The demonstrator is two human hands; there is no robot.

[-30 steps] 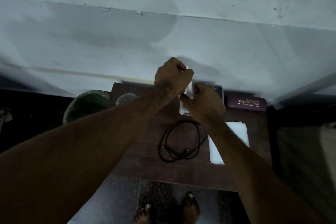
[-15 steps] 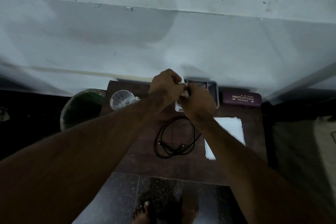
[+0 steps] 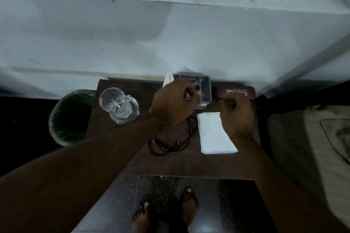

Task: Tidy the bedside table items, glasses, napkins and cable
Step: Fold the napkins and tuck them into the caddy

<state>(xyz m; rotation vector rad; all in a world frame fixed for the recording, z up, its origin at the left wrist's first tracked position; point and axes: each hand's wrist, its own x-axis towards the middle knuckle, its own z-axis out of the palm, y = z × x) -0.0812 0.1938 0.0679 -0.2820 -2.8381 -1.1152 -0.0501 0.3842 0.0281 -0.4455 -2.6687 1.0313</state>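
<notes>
A dark wooden worktop [image 3: 117,159] is standing against a pale wall [image 3: 170,34], and both hands are hovering over its far half. Off the worktop, well to the left of the left hand [image 3: 173,103], a green-lined bin [image 3: 70,117] is sitting on the floor. A folded white napkin [image 3: 214,132] is lying flat directly below and beside the right hand [image 3: 236,117]. A coiled black cable [image 3: 170,142] is lying just under the left wrist, partly hidden by it. A clear glass mug [image 3: 118,105] is standing to the left of the left hand. A grey divided tray [image 3: 205,89] is sitting between the two hands at the wall. A maroon glasses case [image 3: 236,91] is lying just beyond the right hand. The left hand is curling closed, pinching a small white item [image 3: 168,79]; the right hand is loosely fisted, and whether it is holding anything cannot be told.
</notes>
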